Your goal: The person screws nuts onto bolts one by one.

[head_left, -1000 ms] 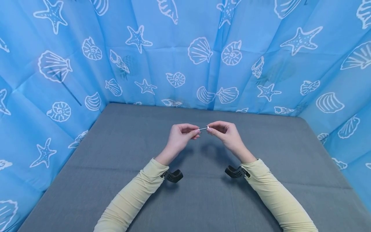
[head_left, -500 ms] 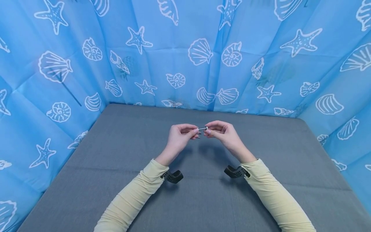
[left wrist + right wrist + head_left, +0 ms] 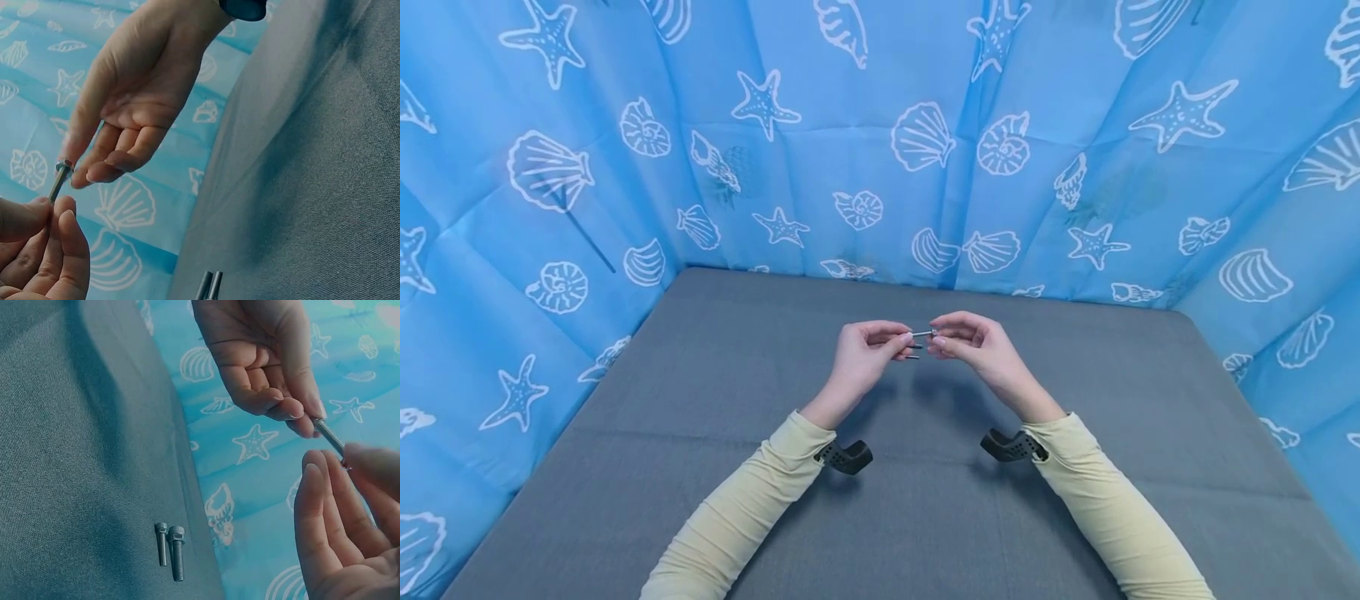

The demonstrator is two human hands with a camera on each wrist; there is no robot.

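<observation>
My left hand (image 3: 872, 346) pinches one end of a thin metal bolt (image 3: 921, 334) between thumb and fingers, above the table. Threads show along the bolt (image 3: 330, 436) in the right wrist view. At its other end sits a small metal nut (image 3: 64, 165), which appears hexagonal in the left wrist view. My right hand (image 3: 981, 342) has its thumb on the nut with the index finger beside it; in the right wrist view its thumb is blurred and hides much of the nut. The other fingers of both hands curl loosely.
Two more bolts lie side by side on the grey cloth-covered table (image 3: 737, 375): a thinner bolt (image 3: 162, 544) and a thicker bolt (image 3: 178, 553). In the head view they are partly behind the left fingers. A blue seashell-print curtain (image 3: 850, 167) stands around the table.
The right fingers have shifted slightly left and their grip on the nut has changed, so more of it shows. The left hand stays nearly still. The bolts behind it have come into sight.
</observation>
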